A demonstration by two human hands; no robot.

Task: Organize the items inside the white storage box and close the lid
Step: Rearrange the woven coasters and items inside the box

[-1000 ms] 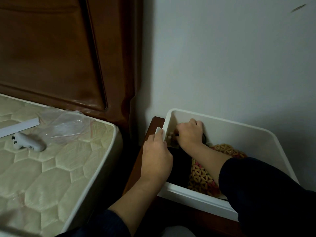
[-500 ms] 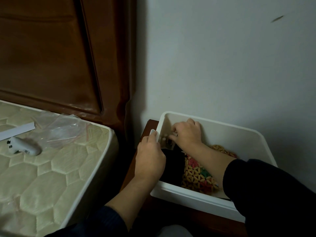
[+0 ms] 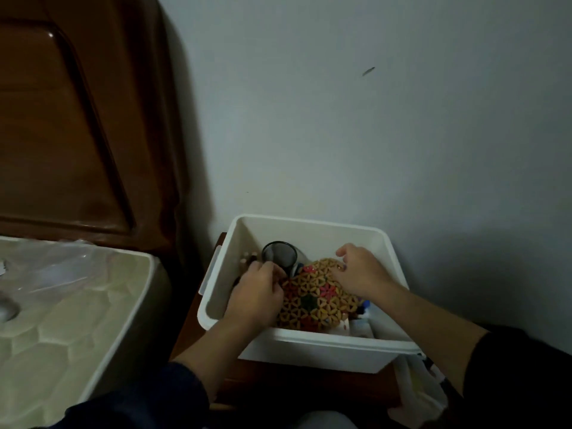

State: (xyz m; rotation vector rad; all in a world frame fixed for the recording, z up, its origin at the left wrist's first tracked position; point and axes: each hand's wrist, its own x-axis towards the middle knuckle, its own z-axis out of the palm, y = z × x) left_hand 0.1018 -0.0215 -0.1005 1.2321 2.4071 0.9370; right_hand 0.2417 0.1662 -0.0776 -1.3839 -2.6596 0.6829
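White storage box (image 3: 309, 226) lidless on the wooden table (image 3: 253, 379) by the bed (image 3: 62, 320), both hands inside, left hand (image 3: 257, 292) fingers seemingly curled on the beaded mat (image 3: 318, 297), right hand (image 3: 360, 270) fingers spread over it, black mesh cup (image 3: 278, 253) behind.

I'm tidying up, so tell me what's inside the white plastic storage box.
Inside the white plastic storage box: a black mesh cup, a round beaded patterned mat and small items near the right corner. The mat and both hands hide whatever lies beneath.

Head view looks steeply down, close over white box (image 3: 309, 342).
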